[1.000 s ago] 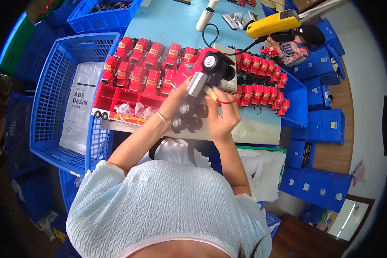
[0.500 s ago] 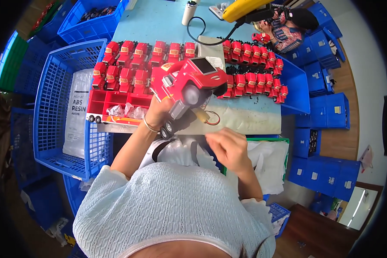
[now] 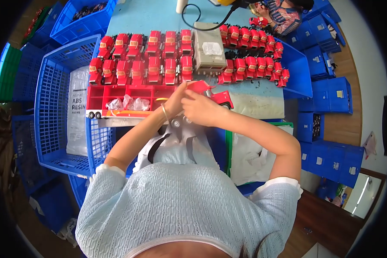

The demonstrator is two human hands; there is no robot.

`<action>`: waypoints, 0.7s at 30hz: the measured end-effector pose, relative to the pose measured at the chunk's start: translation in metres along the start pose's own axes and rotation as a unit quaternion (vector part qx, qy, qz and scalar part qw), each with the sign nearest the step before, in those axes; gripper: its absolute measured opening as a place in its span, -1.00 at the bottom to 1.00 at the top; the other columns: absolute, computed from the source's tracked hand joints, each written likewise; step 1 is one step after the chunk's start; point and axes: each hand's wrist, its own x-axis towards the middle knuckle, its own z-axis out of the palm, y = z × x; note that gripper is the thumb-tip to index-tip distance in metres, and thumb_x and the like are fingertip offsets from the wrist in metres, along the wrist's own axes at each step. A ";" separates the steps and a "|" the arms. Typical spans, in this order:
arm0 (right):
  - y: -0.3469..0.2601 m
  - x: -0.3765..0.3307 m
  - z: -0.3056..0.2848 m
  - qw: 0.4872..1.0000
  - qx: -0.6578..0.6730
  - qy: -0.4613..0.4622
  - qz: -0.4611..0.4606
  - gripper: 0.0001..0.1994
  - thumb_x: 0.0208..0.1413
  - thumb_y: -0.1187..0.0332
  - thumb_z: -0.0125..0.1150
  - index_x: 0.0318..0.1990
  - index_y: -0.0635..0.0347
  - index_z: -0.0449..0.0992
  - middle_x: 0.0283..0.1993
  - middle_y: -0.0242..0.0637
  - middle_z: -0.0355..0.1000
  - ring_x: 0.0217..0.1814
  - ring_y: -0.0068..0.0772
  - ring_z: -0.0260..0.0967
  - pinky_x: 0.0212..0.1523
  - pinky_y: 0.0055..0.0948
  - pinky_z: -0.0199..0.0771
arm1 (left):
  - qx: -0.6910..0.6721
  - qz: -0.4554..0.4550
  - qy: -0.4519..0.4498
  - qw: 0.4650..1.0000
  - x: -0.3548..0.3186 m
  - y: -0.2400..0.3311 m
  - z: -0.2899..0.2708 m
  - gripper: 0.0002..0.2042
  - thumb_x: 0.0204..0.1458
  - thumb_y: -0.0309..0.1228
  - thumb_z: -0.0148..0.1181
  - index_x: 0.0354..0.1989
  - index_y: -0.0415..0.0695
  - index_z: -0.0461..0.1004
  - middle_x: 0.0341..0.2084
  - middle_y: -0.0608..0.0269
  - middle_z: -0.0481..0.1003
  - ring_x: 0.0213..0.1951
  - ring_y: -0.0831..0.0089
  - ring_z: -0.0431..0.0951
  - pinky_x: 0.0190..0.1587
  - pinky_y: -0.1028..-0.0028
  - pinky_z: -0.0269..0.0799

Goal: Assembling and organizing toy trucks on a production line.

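Note:
A red toy truck [image 3: 224, 98] is held low over the near table edge, its front toward the right and its rear mostly behind my hands. My left hand [image 3: 175, 103] closes round its rear end from the left. Coming across from the right, my right hand [image 3: 201, 109] is closed over the truck's near side, its fingertips against my left hand. Small wheels [image 3: 181, 121] show beneath my hands. Just left of them lies a long red compartmented toy trailer [image 3: 97, 102], with crumpled clear plastic bags [image 3: 135, 103] in it.
Rows of red toy truck cabs [image 3: 137, 73] stand behind the trailer, and more rows [image 3: 251, 66] stand at right. Between them is a grey box [image 3: 209, 48]. A blue crate [image 3: 51, 116] holds a white sack at left. Across the table sits another person [image 3: 284, 19].
The truck has come down from its raised, tilted position to near the table edge. My right hand, empty before, has moved left and up onto it.

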 end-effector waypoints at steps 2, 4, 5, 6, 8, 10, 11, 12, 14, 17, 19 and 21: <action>-0.003 -0.001 0.023 0.997 0.055 0.027 0.040 -0.85 -0.29 0.31 0.14 -0.51 0.13 0.52 -0.40 -0.40 0.39 -0.13 -0.42 0.26 0.20 -0.20 0.01 | 0.023 -0.031 0.002 0.999 0.011 -0.005 -0.015 -0.44 0.10 0.10 -0.28 0.12 -0.06 0.19 -0.11 0.15 0.40 -0.07 0.37 0.42 0.00 0.34 0.32; -0.012 -0.003 0.052 0.992 0.105 0.038 0.052 -0.84 -0.30 0.29 0.15 -0.51 0.12 0.53 -0.40 -0.40 0.39 -0.12 -0.42 0.26 0.21 -0.17 0.00 | 0.105 -0.040 0.021 0.993 0.026 -0.013 -0.038 -0.47 0.10 0.06 -0.22 0.12 -0.06 0.18 -0.08 0.17 0.37 -0.04 0.39 0.38 0.02 0.35 0.28; -0.017 -0.004 0.064 0.987 0.128 0.020 0.091 -0.82 -0.33 0.28 0.21 -0.50 0.12 0.53 -0.41 -0.39 0.39 -0.11 -0.41 0.26 0.22 -0.14 -0.02 | 0.179 -0.029 0.038 0.983 0.033 -0.014 -0.054 -0.48 0.10 0.02 -0.15 0.12 -0.06 0.17 -0.06 0.18 0.34 -0.01 0.39 0.35 0.03 0.36 0.25; -0.026 -0.004 0.075 0.980 0.150 0.001 0.129 -0.80 -0.36 0.27 0.26 -0.49 0.12 0.54 -0.41 -0.39 0.39 -0.10 -0.40 0.26 0.23 -0.10 -0.04 | 0.329 0.086 0.057 0.938 0.044 -0.018 -0.079 -0.47 0.03 -0.03 -0.02 0.12 -0.07 0.16 -0.04 0.17 0.32 0.02 0.36 0.32 0.07 0.34 0.20; -0.042 -0.008 0.112 0.970 0.178 0.001 0.163 -0.78 -0.38 0.26 0.28 -0.49 0.12 0.54 -0.41 -0.38 0.39 -0.09 -0.40 0.26 0.23 -0.08 -0.05 | 0.471 0.188 0.072 0.859 0.055 -0.024 -0.110 -0.44 -0.04 -0.09 0.12 0.11 -0.07 0.16 -0.02 0.15 0.31 0.05 0.32 0.29 0.10 0.32 0.15; -0.056 -0.009 0.147 0.948 0.204 0.002 0.245 -0.75 -0.41 0.25 0.33 -0.48 0.13 0.54 -0.41 -0.38 0.39 -0.08 -0.39 0.26 0.24 -0.04 -0.08 | 0.675 0.203 0.131 0.697 0.052 -0.022 -0.128 -0.37 -0.14 -0.16 0.21 0.11 -0.08 0.15 -0.01 0.13 0.30 0.09 0.26 0.24 0.16 0.24 0.05; -0.057 -0.005 0.158 0.947 0.207 0.002 0.246 -0.75 -0.41 0.25 0.33 -0.48 0.13 0.54 -0.41 -0.38 0.39 -0.08 -0.39 0.26 0.24 -0.04 -0.08 | 0.760 0.210 0.154 0.595 0.053 -0.019 -0.135 -0.34 -0.19 -0.19 0.26 0.11 -0.09 0.15 0.00 0.12 0.30 0.11 0.22 0.22 0.18 0.21 0.00; -0.058 0.000 0.168 0.945 0.202 0.004 0.256 -0.75 -0.39 0.25 0.31 -0.47 0.12 0.55 -0.40 -0.38 0.40 -0.08 -0.40 0.26 0.24 -0.03 -0.08 | 0.761 0.208 0.152 0.595 0.054 -0.019 -0.140 -0.34 -0.19 -0.19 0.26 0.11 -0.09 0.15 0.00 0.12 0.30 0.11 0.22 0.22 0.18 0.21 0.00; -0.060 0.012 0.180 0.942 0.192 0.006 0.276 -0.76 -0.35 0.25 0.27 -0.45 0.12 0.55 -0.38 -0.40 0.42 -0.08 -0.41 0.27 0.24 -0.03 -0.08 | 0.767 0.210 0.165 0.583 0.059 -0.024 -0.152 -0.29 -0.24 -0.16 0.28 0.13 -0.07 0.13 0.02 0.12 0.28 0.14 0.21 0.17 0.21 0.11 -0.12; -0.066 0.028 0.185 0.941 0.188 0.000 0.280 -0.74 -0.36 0.23 0.29 -0.44 0.12 0.56 -0.37 -0.40 0.42 -0.06 -0.41 0.27 0.24 -0.01 -0.09 | 0.769 0.208 0.169 0.581 0.061 -0.031 -0.162 -0.27 -0.26 -0.16 0.28 0.14 -0.06 0.12 0.03 0.15 0.27 0.17 0.23 0.15 0.22 0.05 -0.18; -0.069 0.037 0.186 0.941 0.183 -0.002 0.285 -0.73 -0.37 0.22 0.30 -0.44 0.12 0.56 -0.36 -0.40 0.42 -0.06 -0.41 0.26 0.25 -0.01 -0.09 | 0.765 0.205 0.171 0.586 0.059 -0.033 -0.162 -0.28 -0.25 -0.18 0.28 0.14 -0.07 0.11 0.05 0.21 0.28 0.18 0.28 0.14 0.21 0.03 -0.18; -0.071 0.045 0.186 0.946 0.173 0.003 0.275 -0.73 -0.38 0.20 0.31 -0.45 0.11 0.56 -0.36 -0.41 0.42 -0.06 -0.41 0.27 0.25 0.00 -0.10 | 0.764 0.196 0.172 0.590 0.058 -0.035 -0.162 -0.27 -0.26 -0.18 0.29 0.14 -0.07 0.11 0.05 0.22 0.28 0.18 0.29 0.14 0.21 0.03 -0.18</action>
